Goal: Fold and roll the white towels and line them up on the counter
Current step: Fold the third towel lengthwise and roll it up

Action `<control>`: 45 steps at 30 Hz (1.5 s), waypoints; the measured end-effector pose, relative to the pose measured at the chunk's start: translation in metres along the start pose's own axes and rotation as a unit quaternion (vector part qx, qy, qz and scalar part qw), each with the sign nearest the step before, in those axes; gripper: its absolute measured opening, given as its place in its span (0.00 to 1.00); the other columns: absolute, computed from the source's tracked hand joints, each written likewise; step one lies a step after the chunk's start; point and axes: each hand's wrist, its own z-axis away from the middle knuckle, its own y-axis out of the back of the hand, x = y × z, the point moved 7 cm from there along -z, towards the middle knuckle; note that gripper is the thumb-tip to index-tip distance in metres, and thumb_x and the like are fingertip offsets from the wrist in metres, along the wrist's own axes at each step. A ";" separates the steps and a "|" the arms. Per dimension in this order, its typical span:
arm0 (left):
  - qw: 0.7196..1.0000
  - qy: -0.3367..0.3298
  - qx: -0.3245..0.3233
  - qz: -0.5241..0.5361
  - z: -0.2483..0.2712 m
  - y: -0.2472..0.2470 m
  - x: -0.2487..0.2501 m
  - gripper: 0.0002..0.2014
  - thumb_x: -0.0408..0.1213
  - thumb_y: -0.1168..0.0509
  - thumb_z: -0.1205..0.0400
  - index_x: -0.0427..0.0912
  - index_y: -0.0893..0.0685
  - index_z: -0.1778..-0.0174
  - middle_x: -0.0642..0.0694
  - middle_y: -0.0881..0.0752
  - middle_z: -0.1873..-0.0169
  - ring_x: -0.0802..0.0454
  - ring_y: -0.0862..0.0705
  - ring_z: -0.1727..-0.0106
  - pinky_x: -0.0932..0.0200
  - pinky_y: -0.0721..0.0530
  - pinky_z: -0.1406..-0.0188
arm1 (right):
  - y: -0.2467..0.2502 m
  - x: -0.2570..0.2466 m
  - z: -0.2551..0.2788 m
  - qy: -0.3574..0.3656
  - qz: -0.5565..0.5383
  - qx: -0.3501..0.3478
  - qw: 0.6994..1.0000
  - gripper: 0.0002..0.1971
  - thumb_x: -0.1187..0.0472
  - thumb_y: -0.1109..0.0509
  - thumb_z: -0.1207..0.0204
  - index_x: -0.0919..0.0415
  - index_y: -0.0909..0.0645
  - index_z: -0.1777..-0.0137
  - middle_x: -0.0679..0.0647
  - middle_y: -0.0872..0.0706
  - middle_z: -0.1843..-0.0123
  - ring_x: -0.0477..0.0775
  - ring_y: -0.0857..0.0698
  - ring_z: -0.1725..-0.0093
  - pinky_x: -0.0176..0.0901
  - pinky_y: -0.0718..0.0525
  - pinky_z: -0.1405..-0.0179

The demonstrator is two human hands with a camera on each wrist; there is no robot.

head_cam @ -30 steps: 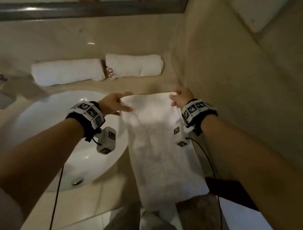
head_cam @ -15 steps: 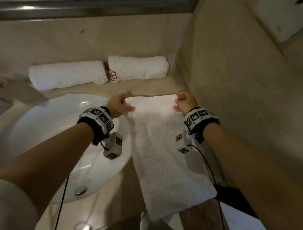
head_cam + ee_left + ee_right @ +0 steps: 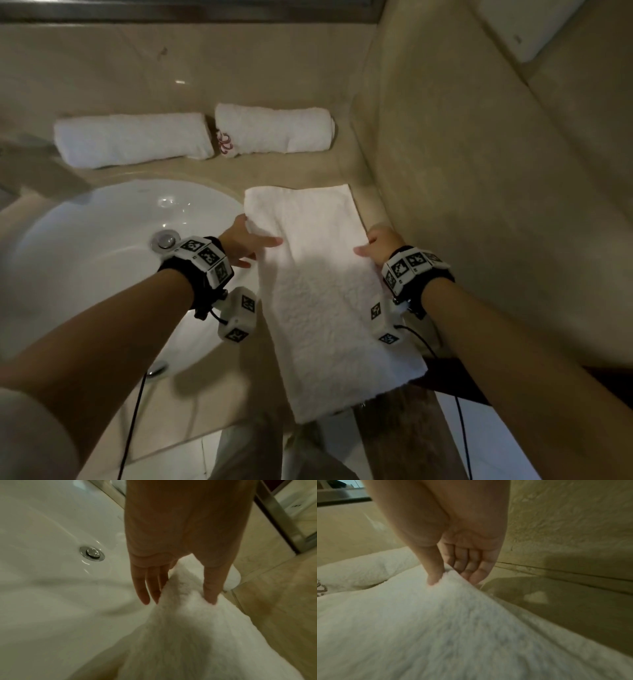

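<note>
A folded white towel (image 3: 322, 284) lies lengthwise on the beige counter (image 3: 308, 171), its near end hanging over the front edge. My left hand (image 3: 248, 245) pinches the towel's left edge (image 3: 185, 601) between thumb and fingers. My right hand (image 3: 375, 245) pinches the right edge (image 3: 450, 582) the same way, thumb on top. Both hands hold the long sides a little back from the far end. Two rolled white towels (image 3: 133, 138) (image 3: 274, 128) lie end to end along the back wall, the right one with a red embroidered mark.
A white oval sink (image 3: 102, 267) with a chrome drain (image 3: 166, 238) sits left of the towel. A beige stone wall (image 3: 479, 188) rises close on the right. A mirror frame (image 3: 188, 13) runs along the back.
Both hands have slid from the towel's far corners back toward me along its side edges. The far end now lies flat on the counter.
</note>
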 end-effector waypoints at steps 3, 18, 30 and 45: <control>0.998 -0.006 0.030 0.048 -0.001 -0.002 -0.003 0.48 0.46 0.20 0.39 0.46 0.35 0.24 0.43 0.20 0.35 0.38 0.19 0.36 0.42 0.16 0.45 | 0.018 0.005 0.005 0.005 -0.051 0.079 0.996 0.09 0.57 0.32 0.22 0.59 0.26 0.61 0.53 0.22 0.60 0.56 0.22 0.48 0.42 0.26 0.52; 0.988 0.021 0.149 -0.016 -0.002 -0.008 -0.007 0.29 0.34 0.28 0.27 0.31 0.28 0.32 0.32 0.21 0.35 0.34 0.21 0.36 0.40 0.18 0.38 | 0.000 0.029 0.001 -0.032 -0.035 0.075 0.996 0.09 0.57 0.34 0.21 0.62 0.26 0.57 0.56 0.24 0.58 0.53 0.28 0.52 0.40 0.31 0.54; 0.991 0.009 0.135 -0.013 0.013 0.001 -0.011 0.40 0.43 0.27 0.26 0.39 0.40 0.21 0.35 0.26 0.30 0.36 0.23 0.32 0.41 0.20 0.34 | 0.001 0.026 0.022 0.011 -0.038 0.100 0.994 0.18 0.59 0.31 0.23 0.68 0.26 0.37 0.63 0.18 0.38 0.62 0.18 0.40 0.40 0.25 0.51; 0.973 -0.096 0.188 -0.091 0.124 -0.044 -0.039 0.21 0.39 0.31 0.22 0.39 0.25 0.34 0.40 0.15 0.45 0.44 0.18 0.50 0.55 0.21 0.51 | -0.034 0.052 0.126 0.203 0.003 0.086 0.975 0.07 0.61 0.31 0.23 0.60 0.27 0.57 0.54 0.21 0.59 0.53 0.22 0.58 0.40 0.26 0.58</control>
